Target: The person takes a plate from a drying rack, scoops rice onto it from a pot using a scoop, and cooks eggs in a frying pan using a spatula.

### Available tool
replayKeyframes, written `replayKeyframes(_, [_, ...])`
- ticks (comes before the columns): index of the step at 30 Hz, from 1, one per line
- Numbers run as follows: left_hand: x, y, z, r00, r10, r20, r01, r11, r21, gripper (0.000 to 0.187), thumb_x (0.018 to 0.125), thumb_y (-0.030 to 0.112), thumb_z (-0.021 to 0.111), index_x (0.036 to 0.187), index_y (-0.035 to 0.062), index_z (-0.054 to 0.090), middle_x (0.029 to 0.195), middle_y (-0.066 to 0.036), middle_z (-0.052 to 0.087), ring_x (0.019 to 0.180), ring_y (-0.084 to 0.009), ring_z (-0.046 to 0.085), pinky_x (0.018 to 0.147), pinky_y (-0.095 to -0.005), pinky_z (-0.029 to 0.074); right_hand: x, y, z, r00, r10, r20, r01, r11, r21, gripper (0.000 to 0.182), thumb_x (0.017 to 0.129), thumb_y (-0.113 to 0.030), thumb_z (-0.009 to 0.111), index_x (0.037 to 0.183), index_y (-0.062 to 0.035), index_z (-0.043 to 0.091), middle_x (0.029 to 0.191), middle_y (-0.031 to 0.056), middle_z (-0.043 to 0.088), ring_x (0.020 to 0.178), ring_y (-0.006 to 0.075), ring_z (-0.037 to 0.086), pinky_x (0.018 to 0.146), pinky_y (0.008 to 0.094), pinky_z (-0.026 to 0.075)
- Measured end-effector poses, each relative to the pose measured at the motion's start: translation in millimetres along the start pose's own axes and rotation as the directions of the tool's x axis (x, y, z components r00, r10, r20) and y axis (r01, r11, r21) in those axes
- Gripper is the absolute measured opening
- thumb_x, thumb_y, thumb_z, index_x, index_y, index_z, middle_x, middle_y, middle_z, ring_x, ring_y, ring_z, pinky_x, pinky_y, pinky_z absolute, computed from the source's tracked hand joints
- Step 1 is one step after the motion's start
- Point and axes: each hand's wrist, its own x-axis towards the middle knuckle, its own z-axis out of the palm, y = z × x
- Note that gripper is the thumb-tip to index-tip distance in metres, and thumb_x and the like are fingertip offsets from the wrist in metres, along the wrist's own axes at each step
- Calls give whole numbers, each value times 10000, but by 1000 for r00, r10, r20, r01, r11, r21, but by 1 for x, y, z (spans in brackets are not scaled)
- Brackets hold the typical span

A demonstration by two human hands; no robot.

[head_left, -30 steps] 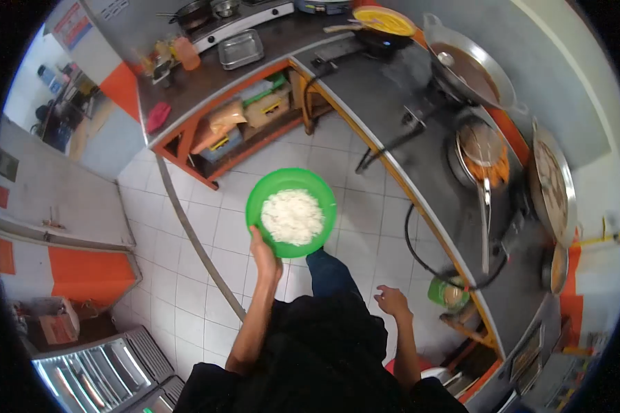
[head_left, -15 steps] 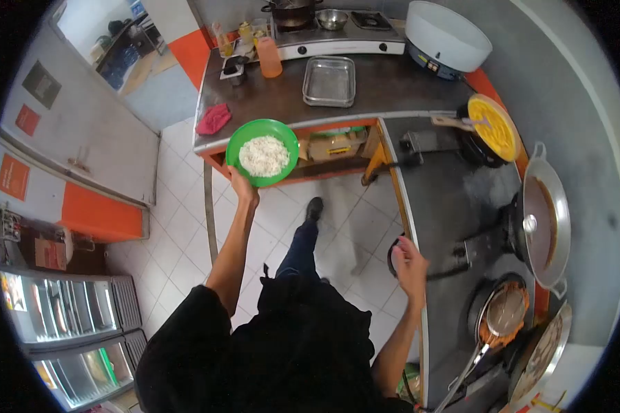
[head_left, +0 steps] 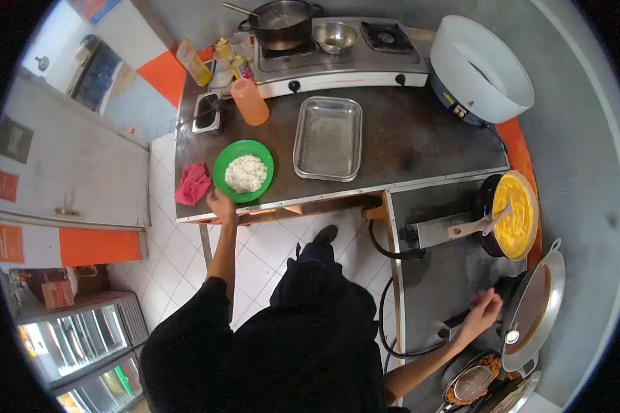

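My left hand grips the near rim of a green plate at the counter's front edge, its fingertips partly hidden by the rim. White rice is heaped on the plate. Left of the plate lies a crumpled pink cloth. My right hand is stretched over the right-hand stove, close to a large metal wok with brown liquid in it; its fingers are blurred. Below that hand is a pan of orange-brown food with a round strainer on it.
A metal tray and an orange bottle stand on the counter. Behind them is a gas stove with a dark pot and a steel bowl. A pan of yellow food sits at right, with hoses along the stove edge.
My left hand has brought the plate of rice over the counter, beside the cloth. My right hand has moved right, over the stove toward the wok. My view has shifted closer to the counter.
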Motion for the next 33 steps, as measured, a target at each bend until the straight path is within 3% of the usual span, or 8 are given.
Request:
replayKeyframes(3, [-54, 41, -13, 982, 60, -181, -14, 969, 247, 402, 943, 287, 517, 1188, -32, 518, 1129, -188, 558, 1033, -320, 541, 910, -404, 415, 36, -27, 28, 997, -14, -74, 10, 999, -48, 327, 942, -338, 610, 854, -47, 491, 793, 55, 552, 704, 160, 519, 672, 293, 454])
replayKeyframes(6, [-119, 49, -25, 961, 272, -52, -231, 891, 392, 351, 919, 221, 552, 1155, -37, 526, 990, -161, 551, 922, -299, 538, 842, -395, 422, 62, -43, 68, 988, 70, -136, -121, 899, -420, 474, 881, -464, 653, 877, -24, 477, 790, 91, 546, 712, 223, 529, 706, 335, 468])
replayKeyframes(14, [-242, 104, 10, 745, 333, 577, -430, 902, 34, 120, 917, 87, 574, 1028, 46, 597, 887, -57, 587, 749, -135, 563, 562, -247, 450, 78, -3, 102, 975, 216, 51, -187, 924, -334, 535, 833, -391, 707, 1053, 5, 424, 816, 201, 631, 759, 352, 637, 690, 442, 489])
replayKeyframes(16, [-248, 108, 26, 584, 406, 703, -516, 854, -65, 123, 927, 93, 564, 1033, 34, 580, 879, -55, 600, 740, -99, 559, 530, -222, 432, 80, -1, 99, 953, 272, 131, -266, 962, -58, 489, 838, -322, 708, 1031, 2, 397, 712, 191, 623, 655, 359, 632, 638, 446, 489])
replayKeyframes(19, [-283, 164, 59, 415, 330, 848, -450, 884, -124, 175, 933, 73, 555, 1095, 10, 579, 883, -60, 634, 698, -109, 580, 542, -229, 448, 82, 29, 100, 979, 198, 48, -191, 973, -129, 509, 822, -274, 733, 1028, -10, 350, 717, 166, 627, 516, 216, 620, 474, 338, 486])
replayKeyframes(26, [-427, 251, 160, -295, 329, 897, -265, 874, -407, 273, 926, 200, 612, 1119, 8, 603, 944, -132, 681, 835, -171, 664, 686, -272, 510, 123, 49, 119, 969, 247, 7, -243, 960, -136, 467, 768, -124, 695, 1049, 10, 347, 801, 318, 598, 795, 515, 597, 713, 522, 473])
replayKeyframes(31, [-510, 279, 215, -608, -342, 717, -70, 922, 380, 308, 931, 292, 601, 1027, -1, 610, 815, -111, 657, 619, -155, 638, 534, -274, 495, 149, 20, 93, 973, 204, -104, -229, 876, -424, 472, 753, -91, 664, 1106, 13, 369, 866, 315, 609, 858, 491, 611, 749, 521, 496])
replayKeyframes(33, [-526, 274, 221, -656, -345, 671, -240, 939, 248, 347, 928, 331, 603, 1039, 3, 577, 770, -102, 627, 515, -150, 575, 449, -271, 445, 159, 12, 82, 972, 178, -155, -236, 721, -651, 406, 791, -122, 635, 1117, 12, 434, 858, 275, 635, 840, 447, 643, 720, 498, 526])
